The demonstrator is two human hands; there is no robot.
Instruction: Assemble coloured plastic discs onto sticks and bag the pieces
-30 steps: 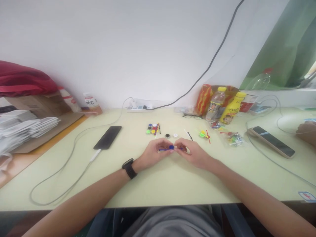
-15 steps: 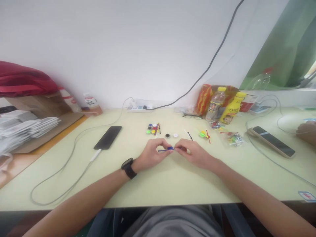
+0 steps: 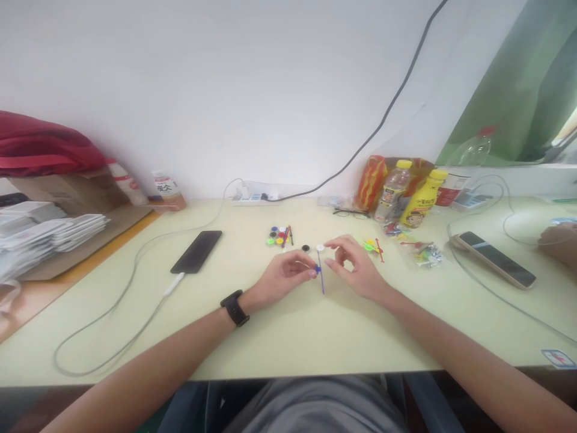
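Note:
My left hand point(image 3: 291, 273), with a black watch on its wrist, pinches a small blue spinner point(image 3: 318, 269) between thumb and fingertips. Its thin arrow-like pointer point(image 3: 322, 285) stands roughly in line with my view, crossing the round blue part. Just right of it is my right hand point(image 3: 356, 267), thumb and fingers apart, with nothing held. A white disc point(image 3: 320, 248) lies by the right fingertips, and a black disc point(image 3: 306, 248) sits left of that. Farther back is a group of coloured discs point(image 3: 276, 235) with thin pointers point(image 3: 286, 236) beside them.
Green and red pieces point(image 3: 373, 245) and a clear bag of parts point(image 3: 426, 255) lie to the right. Phones point(image 3: 197, 252) point(image 3: 498, 258) flank the work area, with cables around. Bottles point(image 3: 424, 198) stand by the wall. Another person's hand point(image 3: 559, 237) rests at far right.
My right hand has let go of the blue spinner and moved up and right, its fingers parting. The pointer has swung from sideways to pointing away from and toward me.

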